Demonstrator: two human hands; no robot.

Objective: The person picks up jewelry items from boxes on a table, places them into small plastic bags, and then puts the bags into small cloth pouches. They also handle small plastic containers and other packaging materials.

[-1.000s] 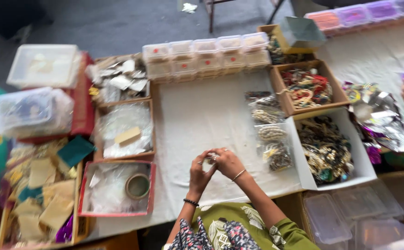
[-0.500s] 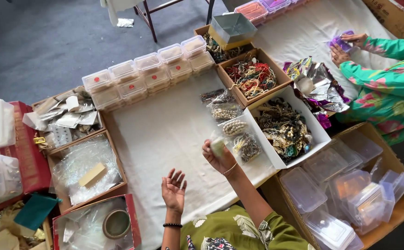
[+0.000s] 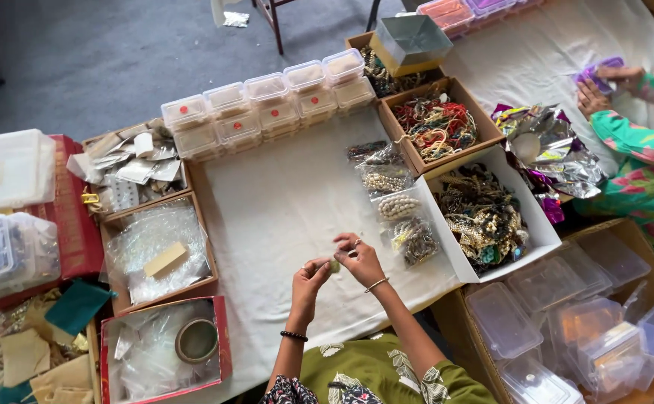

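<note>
Hands: left hand and right hand meet over the white cloth, fingertips together.
Left hand: fingers curled in, pinching one side of a small pale-green piece; black bead bracelet at the wrist.
Right hand: fingers bent, thumb and forefinger closed on the other side of the same piece; thin bangle at the wrist.
Small pale-green piece: held between both hands just above the cloth, at 6 o'clock of the table; too small to tell what it is.
Clear bags of beads: at 2 o'clock of the hands, lying in a row on the cloth.
White box of jewellery: at 3 o'clock, just beside the bags.
Row of small clear tubs: at 12 o'clock, well apart from the hands.
Tape roll: at 8 o'clock, in a red-edged box.
Co-worker's hands: at 2 o'clock, far corner, on a purple item.
</note>
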